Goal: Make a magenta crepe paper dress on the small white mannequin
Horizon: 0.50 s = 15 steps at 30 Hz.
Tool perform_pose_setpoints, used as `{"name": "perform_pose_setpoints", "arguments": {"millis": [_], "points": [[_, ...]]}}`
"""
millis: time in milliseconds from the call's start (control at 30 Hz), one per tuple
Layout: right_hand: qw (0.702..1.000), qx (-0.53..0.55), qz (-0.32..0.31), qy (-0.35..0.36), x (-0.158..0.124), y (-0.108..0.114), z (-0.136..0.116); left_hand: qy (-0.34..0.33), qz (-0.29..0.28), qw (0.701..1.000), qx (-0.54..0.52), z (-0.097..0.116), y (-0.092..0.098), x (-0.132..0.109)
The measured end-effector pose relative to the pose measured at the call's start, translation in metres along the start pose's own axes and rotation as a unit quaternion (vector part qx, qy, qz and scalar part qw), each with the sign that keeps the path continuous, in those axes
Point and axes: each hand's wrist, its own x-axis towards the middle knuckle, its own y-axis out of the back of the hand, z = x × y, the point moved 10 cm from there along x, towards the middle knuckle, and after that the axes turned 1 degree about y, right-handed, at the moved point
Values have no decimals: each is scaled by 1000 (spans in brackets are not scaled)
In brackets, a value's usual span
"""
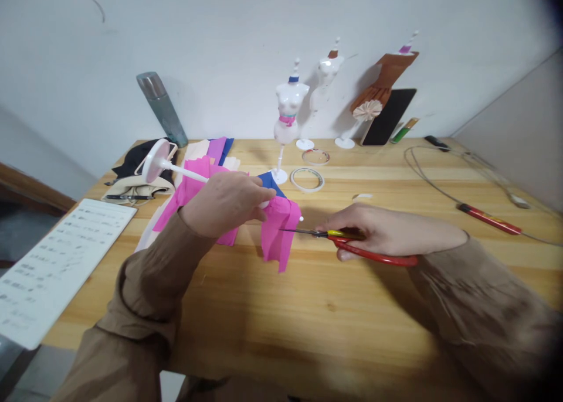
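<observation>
My left hand [233,203] is closed around a small white mannequin on a stand, tipped on its side, its round base [155,160] pointing left. Pink crepe paper or thin cloth [277,238] hangs from the mannequin's upper end, to the right of my fingers. My right hand [365,226] grips scissors [347,238] with red and yellow handles. Their blades point left and reach the hanging pink piece; whether they are parted cannot be made out. My left hand hides most of the mannequin's body.
Upright mannequins [290,106] stand along the wall, one in a brown dress [387,77]. Tape rolls [307,180] lie before them. Left are a bottle [162,109], coloured sheets [215,150] and a written board [65,261]. A red-handled tool [490,218] with a cable lies right.
</observation>
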Motion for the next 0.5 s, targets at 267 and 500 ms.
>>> {"name": "perform_pose_setpoints", "arguments": {"millis": [267,500], "points": [[1000,7,-20,-9,-2,-4,5,14,-24,999,-15,-3,-1,0],[1000,0,-9,-5,-4,-1,6,32,-44,998,-18,-6,-5,1]]}}
